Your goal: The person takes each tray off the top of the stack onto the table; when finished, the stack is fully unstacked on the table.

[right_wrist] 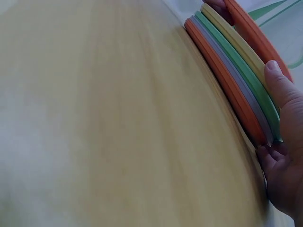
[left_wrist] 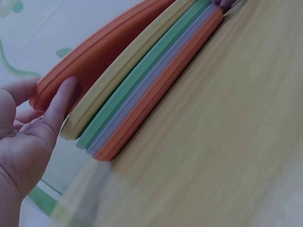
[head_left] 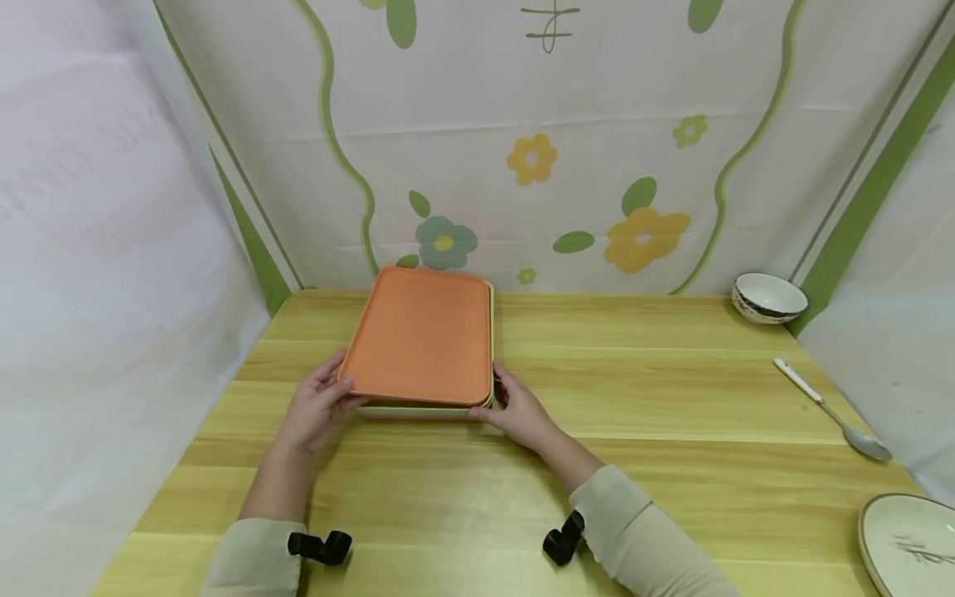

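Observation:
A stack of shallow rectangular trays lies at the table's back left. Its top orange tray [head_left: 425, 336] is tilted, the left side raised off the yellow tray [left_wrist: 125, 64]. Below come a green tray [left_wrist: 142, 74], a purple tray [left_wrist: 154, 79] and another orange tray [left_wrist: 161, 87] on the table. My left hand [head_left: 312, 410] pinches the raised tray's near left corner, thumb on the edge in the left wrist view. At the near right corner my right hand [head_left: 525, 417] grips the stack, with its thumb by the upper trays and its fingers low beside the bottom one.
A white bowl with a dark rim pattern [head_left: 768, 297] stands at the back right corner of the wooden table [head_left: 642, 514]. A spoon [head_left: 828, 406] lies along the right edge. Nearer, a round plate [head_left: 913, 539] is partly out of frame. Patterned cloth [head_left: 462, 91] hangs behind.

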Tool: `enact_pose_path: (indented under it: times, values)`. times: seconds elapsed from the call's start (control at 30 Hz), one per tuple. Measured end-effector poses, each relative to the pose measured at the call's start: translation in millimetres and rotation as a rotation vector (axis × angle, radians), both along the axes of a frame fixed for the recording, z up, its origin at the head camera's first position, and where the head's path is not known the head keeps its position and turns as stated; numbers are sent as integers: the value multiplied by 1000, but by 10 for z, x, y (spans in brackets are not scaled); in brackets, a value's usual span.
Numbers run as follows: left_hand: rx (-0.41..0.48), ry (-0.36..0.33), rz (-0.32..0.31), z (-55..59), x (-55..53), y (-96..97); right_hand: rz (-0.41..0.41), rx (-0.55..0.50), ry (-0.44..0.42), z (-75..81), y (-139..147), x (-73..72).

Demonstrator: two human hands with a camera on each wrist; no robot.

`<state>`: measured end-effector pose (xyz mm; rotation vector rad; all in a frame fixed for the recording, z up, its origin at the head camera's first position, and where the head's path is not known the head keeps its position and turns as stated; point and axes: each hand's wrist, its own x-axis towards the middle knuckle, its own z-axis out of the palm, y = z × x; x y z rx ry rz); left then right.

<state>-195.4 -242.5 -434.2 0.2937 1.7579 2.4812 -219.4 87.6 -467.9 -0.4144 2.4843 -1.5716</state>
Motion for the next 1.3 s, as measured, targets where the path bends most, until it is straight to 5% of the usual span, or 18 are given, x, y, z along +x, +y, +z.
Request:
enact_pose_path:
  times: [0.27, 0.8, 1.0, 1.3]
  values:
    - [317, 112, -31, -41, 94, -194, -7, 3, 1, -45, -9, 6]
    - [591, 236, 8, -32, 419, -958, -25, 13, 14, -50, -8, 37]
    - [685, 191, 97, -51, 544, -1192, -32, 41, 12, -41, -6, 45]
    - [651, 46, 296, -74, 637, -1434, -31, 66, 24, -36, -12, 49]
